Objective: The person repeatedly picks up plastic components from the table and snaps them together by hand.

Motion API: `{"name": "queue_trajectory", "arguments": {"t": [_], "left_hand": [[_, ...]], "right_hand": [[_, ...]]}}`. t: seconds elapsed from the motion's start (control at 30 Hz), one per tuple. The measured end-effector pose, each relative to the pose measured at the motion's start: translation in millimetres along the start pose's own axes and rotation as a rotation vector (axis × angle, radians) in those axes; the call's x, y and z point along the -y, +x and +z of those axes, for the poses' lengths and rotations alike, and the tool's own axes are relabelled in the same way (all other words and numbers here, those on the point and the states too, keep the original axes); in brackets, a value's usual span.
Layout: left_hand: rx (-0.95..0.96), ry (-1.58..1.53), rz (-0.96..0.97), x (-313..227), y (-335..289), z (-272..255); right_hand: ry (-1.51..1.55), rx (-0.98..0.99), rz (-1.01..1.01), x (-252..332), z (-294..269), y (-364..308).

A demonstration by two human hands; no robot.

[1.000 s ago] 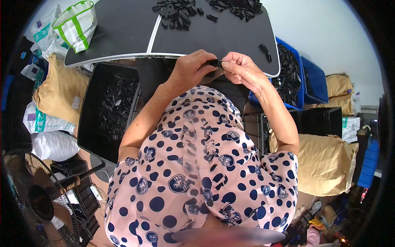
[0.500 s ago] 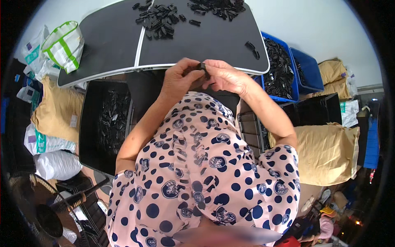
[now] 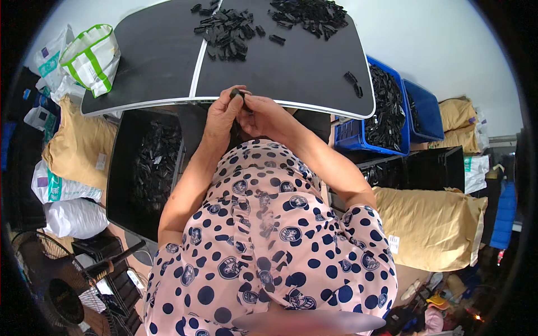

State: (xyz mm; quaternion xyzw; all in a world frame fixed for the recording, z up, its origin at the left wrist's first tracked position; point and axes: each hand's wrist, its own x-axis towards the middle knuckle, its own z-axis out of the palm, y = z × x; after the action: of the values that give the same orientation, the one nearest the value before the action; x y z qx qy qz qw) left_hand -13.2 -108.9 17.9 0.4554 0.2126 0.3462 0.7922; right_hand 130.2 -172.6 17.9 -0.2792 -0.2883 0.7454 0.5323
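At the near edge of the dark table (image 3: 145, 67), my left hand (image 3: 223, 117) and my right hand (image 3: 268, 119) meet, fingers closed round a small black plastic piece (image 3: 237, 93). Most of the piece is covered by fingers, so its full shape does not show. Farther back on the tabletop lie a pile of similar black pieces (image 3: 228, 35) and a second pile (image 3: 314, 15) to its right. Two loose pieces (image 3: 353, 84) rest near the table's right end.
A black bin (image 3: 126, 185) with black pieces stands left of my lap. On the right are a blue crate (image 3: 403, 137) full of them, another blue crate (image 3: 431, 120) and brown sacks (image 3: 431, 224). A white-green bag (image 3: 92, 61) sits at the table's left; a fan (image 3: 61, 291) stands lower left.
Both hands have moved left together and slightly lower, still closed round the black piece. The view has shifted a little, so the table and crates appear farther right.
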Motion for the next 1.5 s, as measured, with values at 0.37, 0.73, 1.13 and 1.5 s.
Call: {"name": "queue_trajectory", "arguments": {"t": [0.37,0.73,1.13,1.5], "left_hand": [[-0.513,1.607,0.385,-56.4,-37.4,-148.2],[-0.209,1.703,0.33,-86.0,70.6,-98.7],[0.229,1.389,0.582,49.8,495.3,8.8],[0.24,1.365,0.569,106.2,539.7,49.6]], "right_hand": [[-0.825,-0.577,-0.022,132.8,-134.9,48.1],[-1.366,-1.356,-0.466,216.6,-333.4,-9.4],[-1.674,-1.312,-0.43,297.7,-450.5,15.4],[-1.613,-1.027,-0.416,302.7,-436.3,66.6]]}}
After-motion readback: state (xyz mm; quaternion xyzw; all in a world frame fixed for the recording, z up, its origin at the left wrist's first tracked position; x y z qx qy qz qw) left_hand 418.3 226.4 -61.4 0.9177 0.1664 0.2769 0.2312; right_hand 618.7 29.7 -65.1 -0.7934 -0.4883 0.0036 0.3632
